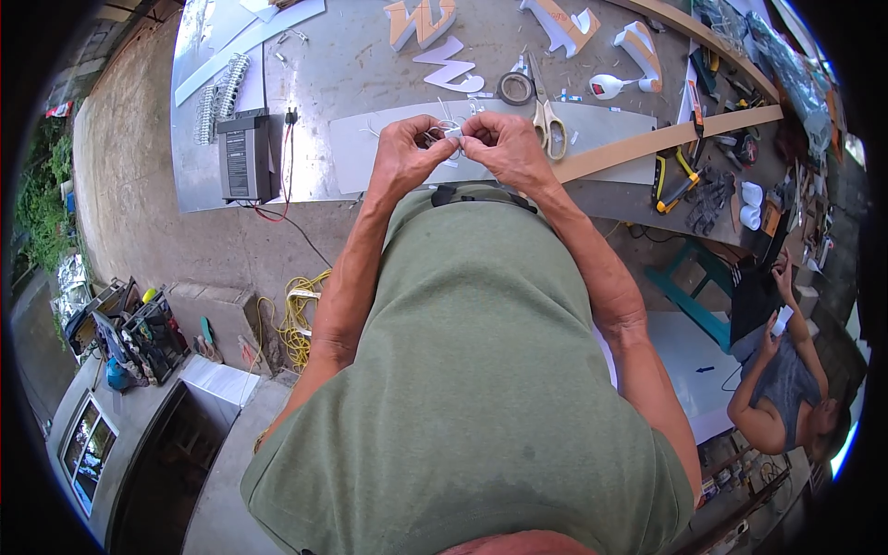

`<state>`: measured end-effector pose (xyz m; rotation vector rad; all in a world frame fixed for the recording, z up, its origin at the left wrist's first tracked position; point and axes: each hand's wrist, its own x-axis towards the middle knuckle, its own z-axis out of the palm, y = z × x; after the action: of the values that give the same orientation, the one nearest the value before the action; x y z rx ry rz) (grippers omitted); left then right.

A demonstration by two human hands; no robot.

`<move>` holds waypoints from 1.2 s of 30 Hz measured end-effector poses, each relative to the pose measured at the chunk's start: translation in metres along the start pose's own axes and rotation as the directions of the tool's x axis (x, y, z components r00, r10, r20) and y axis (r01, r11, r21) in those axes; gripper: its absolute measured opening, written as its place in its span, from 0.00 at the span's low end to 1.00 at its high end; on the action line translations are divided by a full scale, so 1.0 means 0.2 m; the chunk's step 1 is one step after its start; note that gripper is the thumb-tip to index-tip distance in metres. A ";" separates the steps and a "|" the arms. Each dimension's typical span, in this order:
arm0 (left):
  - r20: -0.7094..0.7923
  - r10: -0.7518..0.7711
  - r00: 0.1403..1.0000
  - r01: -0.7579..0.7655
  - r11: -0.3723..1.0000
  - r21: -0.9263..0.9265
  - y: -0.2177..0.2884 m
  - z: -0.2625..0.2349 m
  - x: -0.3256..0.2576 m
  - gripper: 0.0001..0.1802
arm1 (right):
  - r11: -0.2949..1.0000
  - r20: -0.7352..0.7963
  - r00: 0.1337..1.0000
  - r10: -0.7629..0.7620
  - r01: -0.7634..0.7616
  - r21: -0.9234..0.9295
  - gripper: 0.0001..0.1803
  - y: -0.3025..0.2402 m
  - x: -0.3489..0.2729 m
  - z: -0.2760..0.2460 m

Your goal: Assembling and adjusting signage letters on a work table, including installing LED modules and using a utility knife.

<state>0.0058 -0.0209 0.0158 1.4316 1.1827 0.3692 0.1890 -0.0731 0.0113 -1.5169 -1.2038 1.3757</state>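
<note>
Over the front of the metal table, my left hand and my right hand meet fingertip to fingertip. Both are closed in a pinch on a small white piece with thin pale wires looping around it. The fingers cover much of it, so its exact kind is not clear. Beneath the hands lies a long light grey strip. Scissors with beige handles rest just right of my right hand, beside a roll of dark tape.
A grey power supply box with cables stands at the left, near strings of small modules. Cut letter shapes lie at the back. A brown strip, yellow-handled pliers and gloves are at right. Another person sits far right.
</note>
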 end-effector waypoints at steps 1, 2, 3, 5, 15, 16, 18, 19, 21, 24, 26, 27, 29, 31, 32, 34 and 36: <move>-0.062 0.003 0.998 0.001 0.997 0.075 0.01 0.02 -0.01 0.12 | 0.988 -0.049 0.997 -0.061 0.053 -0.145 0.11 -0.01 -0.01 0.01; -0.063 0.003 0.998 0.001 0.997 0.074 0.01 0.03 -0.01 0.12 | 0.988 -0.048 0.997 -0.061 0.054 -0.145 0.11 -0.02 0.00 0.02; -0.095 0.014 0.995 -0.008 0.998 0.070 -0.01 0.04 -0.01 0.12 | 0.968 -0.073 0.988 -0.135 0.116 -0.225 0.11 -0.01 0.00 0.03; -0.125 0.026 0.992 -0.018 0.998 0.064 -0.02 0.04 -0.01 0.11 | 0.937 -0.094 0.973 -0.209 0.171 -0.306 0.10 0.00 0.00 0.03; 0.136 0.095 0.986 -0.013 0.863 -0.505 -0.08 -0.03 -0.01 0.10 | 0.694 0.323 0.944 0.067 -0.276 0.664 0.09 0.03 0.03 -0.07; 0.142 0.064 0.988 0.017 0.860 -0.510 -0.07 -0.03 -0.01 0.10 | 0.846 0.163 0.983 0.089 -0.161 0.508 0.08 0.00 0.02 -0.04; 0.120 0.064 0.991 0.004 0.870 -0.493 -0.08 -0.03 0.00 0.10 | 0.949 -0.003 0.997 0.073 -0.069 0.307 0.07 -0.01 0.01 -0.02; 0.092 0.064 0.994 -0.012 0.879 -0.477 -0.08 -0.03 0.01 0.10 | 0.993 -0.106 0.992 -0.064 0.074 0.091 0.07 0.00 0.01 -0.02; 0.096 0.064 0.993 -0.013 0.888 -0.460 -0.09 -0.03 0.02 0.10 | 0.971 -0.175 0.960 -0.219 0.195 -0.140 0.08 0.01 0.01 -0.02; 0.099 0.061 0.993 -0.016 0.912 -0.409 -0.11 -0.04 0.02 0.10 | 0.999 -0.045 0.998 -0.035 0.034 -0.022 0.09 -0.03 0.00 -0.03; 0.104 0.057 0.993 -0.015 0.928 -0.373 -0.10 -0.03 0.02 0.09 | 1.000 0.039 0.999 0.004 -0.004 -0.005 0.11 -0.03 0.00 -0.03; 0.095 0.032 0.995 0.001 0.944 -0.331 -0.09 -0.03 0.02 0.10 | 1.000 0.039 0.999 0.007 -0.007 -0.003 0.11 -0.02 0.00 -0.03; 0.084 0.013 0.996 0.012 0.957 -0.289 -0.07 -0.03 0.02 0.10 | 0.999 0.031 0.999 -0.009 0.007 0.039 0.11 -0.02 0.00 -0.03; 0.065 0.034 0.997 -0.015 0.962 -0.272 -0.05 -0.03 0.01 0.10 | 0.999 0.023 1.000 -0.016 0.015 0.032 0.11 -0.02 0.00 -0.03; 0.065 0.033 0.997 -0.014 0.962 -0.272 -0.04 -0.03 0.01 0.10 | 0.999 0.015 1.000 -0.022 0.022 0.025 0.11 -0.02 0.00 -0.03; 0.046 0.039 0.998 -0.030 0.981 -0.191 -0.04 -0.03 0.00 0.10 | 0.999 0.018 1.000 -0.021 0.021 0.026 0.11 -0.02 0.01 -0.03; 0.036 0.038 0.999 -0.032 0.986 -0.163 -0.04 -0.02 -0.01 0.10 | 0.999 0.022 1.000 -0.020 0.020 0.026 0.10 -0.02 0.00 -0.03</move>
<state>-0.0010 -0.0214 0.0109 1.3141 1.0723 0.4501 0.1951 -0.0709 0.0152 -1.4712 -1.2077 1.3935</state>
